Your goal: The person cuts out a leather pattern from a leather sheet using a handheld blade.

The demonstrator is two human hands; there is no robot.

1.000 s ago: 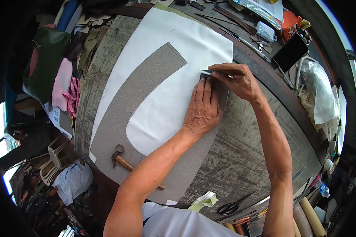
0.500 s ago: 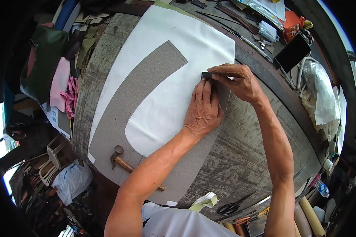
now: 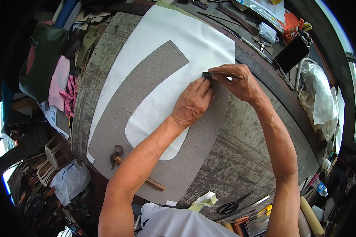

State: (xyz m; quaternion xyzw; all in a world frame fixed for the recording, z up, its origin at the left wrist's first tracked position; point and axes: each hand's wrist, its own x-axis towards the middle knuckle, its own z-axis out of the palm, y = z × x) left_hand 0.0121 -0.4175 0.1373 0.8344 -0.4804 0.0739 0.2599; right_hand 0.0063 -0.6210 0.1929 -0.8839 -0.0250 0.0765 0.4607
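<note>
lying over a white sheet (image 3: 203, 39) on a scuffed wooden tabletop (image 3: 245, 146), the u-shaped board (image 3: 130, 94) is grey-brown, matte and finely speckled, with a smooth rounded inner edge, a thin line drawn along the straight-cut end of its left arm and fainter lines around its bend; a claw hammer (image 3: 117, 153) rests on that bend, partly hidden; the right hand (image 3: 235, 81) pinches a small dark strip (image 3: 206, 75) between thumb and fingers above the board's right arm, while the left hand (image 3: 191, 103), palm down and loosely open, lays its slightly bent fingers together just beside the strip
</note>
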